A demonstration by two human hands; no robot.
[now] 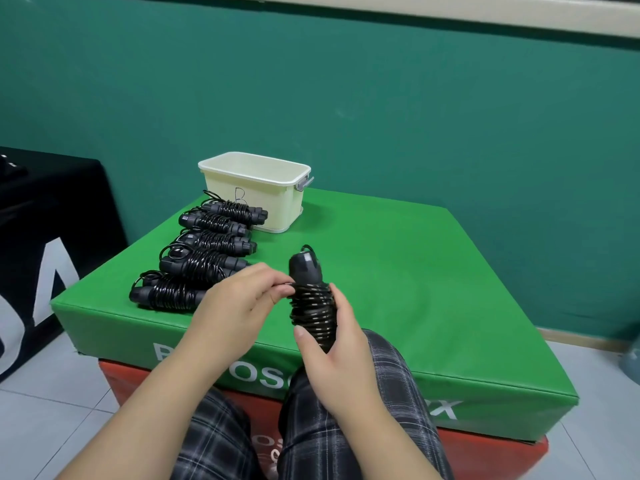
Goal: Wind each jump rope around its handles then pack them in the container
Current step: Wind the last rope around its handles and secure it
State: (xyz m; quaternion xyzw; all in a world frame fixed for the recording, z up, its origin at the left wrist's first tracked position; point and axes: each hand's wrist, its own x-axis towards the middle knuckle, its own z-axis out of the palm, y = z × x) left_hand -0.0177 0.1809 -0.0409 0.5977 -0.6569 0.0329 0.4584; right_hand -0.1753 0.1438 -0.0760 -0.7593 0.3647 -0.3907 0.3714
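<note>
Fingers of the right hand (332,344) wrap the jump rope (311,299), holding its handles up so the coils stay tight. Left hand (239,303) pinches the loose end beside them. Past the fingertips wait five wound ropes (201,251) and the container (254,188).

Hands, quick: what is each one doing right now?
Left hand: pinches the cord against the jump rope.
Right hand: grips that wound jump rope by its handles.
</note>
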